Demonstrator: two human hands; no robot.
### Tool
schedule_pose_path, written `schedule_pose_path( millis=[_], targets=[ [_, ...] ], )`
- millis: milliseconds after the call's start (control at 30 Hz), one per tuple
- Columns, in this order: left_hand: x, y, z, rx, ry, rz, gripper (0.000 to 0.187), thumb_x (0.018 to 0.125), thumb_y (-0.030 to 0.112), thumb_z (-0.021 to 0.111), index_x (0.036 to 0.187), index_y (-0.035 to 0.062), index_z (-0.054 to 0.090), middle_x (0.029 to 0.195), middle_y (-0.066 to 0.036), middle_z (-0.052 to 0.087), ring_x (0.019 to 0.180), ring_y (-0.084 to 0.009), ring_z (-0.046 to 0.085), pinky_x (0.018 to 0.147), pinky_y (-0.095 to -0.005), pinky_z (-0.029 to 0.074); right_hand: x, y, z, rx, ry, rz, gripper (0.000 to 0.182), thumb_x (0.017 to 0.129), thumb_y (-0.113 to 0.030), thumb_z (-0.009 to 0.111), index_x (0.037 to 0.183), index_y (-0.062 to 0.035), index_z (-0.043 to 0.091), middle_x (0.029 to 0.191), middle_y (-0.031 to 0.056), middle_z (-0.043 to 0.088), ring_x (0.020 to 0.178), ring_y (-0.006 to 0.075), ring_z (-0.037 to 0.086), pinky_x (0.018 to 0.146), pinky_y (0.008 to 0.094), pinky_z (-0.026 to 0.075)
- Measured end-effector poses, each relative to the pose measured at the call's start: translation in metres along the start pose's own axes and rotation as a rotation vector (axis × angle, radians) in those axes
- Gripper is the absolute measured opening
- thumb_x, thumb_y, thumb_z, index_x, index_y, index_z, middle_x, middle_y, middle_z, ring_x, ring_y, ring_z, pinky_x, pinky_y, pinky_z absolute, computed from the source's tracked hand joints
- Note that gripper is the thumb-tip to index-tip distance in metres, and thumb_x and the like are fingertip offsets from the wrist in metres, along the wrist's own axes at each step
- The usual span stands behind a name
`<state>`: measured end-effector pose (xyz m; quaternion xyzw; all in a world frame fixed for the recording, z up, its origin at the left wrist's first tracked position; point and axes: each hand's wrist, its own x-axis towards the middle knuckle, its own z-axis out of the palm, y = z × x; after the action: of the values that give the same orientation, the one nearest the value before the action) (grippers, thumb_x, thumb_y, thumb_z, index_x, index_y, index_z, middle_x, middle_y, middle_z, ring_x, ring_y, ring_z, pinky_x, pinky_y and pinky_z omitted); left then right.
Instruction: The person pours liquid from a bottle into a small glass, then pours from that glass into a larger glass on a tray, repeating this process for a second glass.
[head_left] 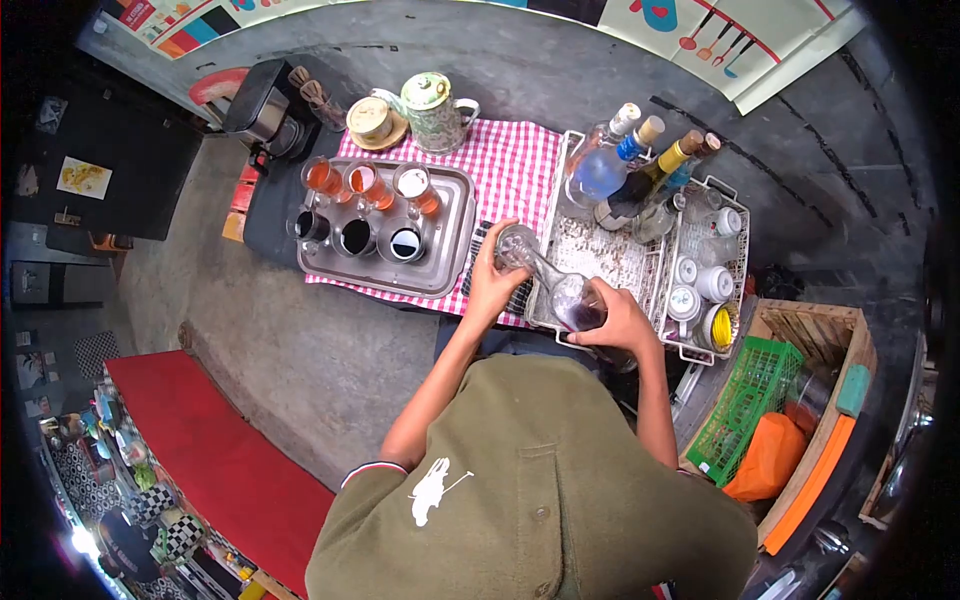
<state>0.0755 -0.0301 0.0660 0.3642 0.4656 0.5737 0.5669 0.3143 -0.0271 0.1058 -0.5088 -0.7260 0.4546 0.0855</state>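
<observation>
The step in hand looks like handling a glass flask (577,302) over the near edge of a white wire rack (590,243), with a little dark liquid in its round bulb. The right hand (628,325) has its fingers spread around the bulb's outer side, thumb low and fingertips over the top, so they are bent around glass rather than free. The left hand (488,290) curls its fingers and thumb about a clear glass piece (515,246) at the far end of the slanting neck; glare and overlap hide whether that piece is a separate vessel or the flask's own flared mouth. The flask thus lies between the 2 hands, bulb against the right fingers, neck running toward the left ones. As I judge it, the next move calls for a firm hold at both ends and a slow change of tilt, since the glass looks smooth and the neck thin (a knock on the rack would be easy). Beside the left hand, a metal tray (447,262) bears 3 glasses of red-orange drink (368,187) and 3 glasses of dark drink (356,238)
</observation>
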Motion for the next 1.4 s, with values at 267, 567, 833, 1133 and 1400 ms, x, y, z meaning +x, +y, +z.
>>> schedule_pose_path(
  millis=[267, 567, 833, 1133, 1400],
  targets=[
    [0.006, -0.016, -0.010, 0.050, -0.035, 0.006, 0.072, 0.071, -0.014, 0.065, 0.138, 0.0027, 0.047, 0.131, -0.008, 0.051, 0.119, -0.0175, 0.055, 0.102, -0.0304, 0.045, 0.004, -0.003, -0.002, -0.021, -0.020, 0.034, 0.070, 0.056, -0.037, 0.089, 0.106, 0.0015, 0.059, 0.092, 0.0224, 0.071, 0.084, 0.0346, 0.070, 0.079, 0.0409, 0.052],
    [0.010, -0.027, -0.012, 0.083, -0.006, 0.044, 0.070, 0.070, -0.012, 0.067, 0.136, 0.0006, 0.048, 0.131, -0.010, 0.053, 0.119, -0.0180, 0.054, 0.102, -0.0304, 0.044, 0.006, -0.017, -0.009, -0.034, -0.101, 0.104, 0.070, 0.056, -0.039, 0.089, 0.104, 0.0021, 0.059, 0.089, 0.0214, 0.071, 0.082, 0.0336, 0.070, 0.078, 0.0404, 0.052],
    [0.012, -0.035, -0.011, 0.165, 0.066, 0.088, 0.069, 0.071, -0.010, 0.069, 0.136, 0.0018, 0.049, 0.126, -0.010, 0.053, 0.118, -0.0201, 0.055, 0.101, -0.0320, 0.045, 0.010, -0.012, -0.016, -0.103, -0.140, 0.085, 0.070, 0.056, -0.042, 0.089, 0.101, 0.0020, 0.060, 0.083, 0.0187, 0.069, 0.077, 0.0304, 0.067, 0.073, 0.0389, 0.051],
    [0.008, -0.026, -0.001, 0.299, 0.121, 0.138, 0.064, 0.070, -0.007, 0.067, 0.131, 0.0023, 0.049, 0.124, -0.014, 0.053, 0.119, -0.0283, 0.054, 0.103, -0.0365, 0.043, 0.006, -0.021, -0.022, -0.113, -0.181, 0.152, 0.073, 0.055, -0.047, 0.089, 0.100, 0.0022, 0.059, 0.078, 0.0189, 0.066, 0.075, 0.0302, 0.065, 0.069, 0.0403, 0.049],
    [0.007, -0.028, 0.000, 0.329, 0.142, 0.187, 0.063, 0.069, -0.008, 0.065, 0.129, 0.0004, 0.050, 0.124, -0.014, 0.052, 0.119, -0.0276, 0.054, 0.103, -0.0358, 0.043, 0.004, -0.022, -0.022, -0.108, -0.187, 0.160, 0.077, 0.055, -0.052, 0.088, 0.099, 0.0043, 0.059, 0.076, 0.0201, 0.065, 0.072, 0.0315, 0.065, 0.066, 0.0410, 0.048]
  ],
)
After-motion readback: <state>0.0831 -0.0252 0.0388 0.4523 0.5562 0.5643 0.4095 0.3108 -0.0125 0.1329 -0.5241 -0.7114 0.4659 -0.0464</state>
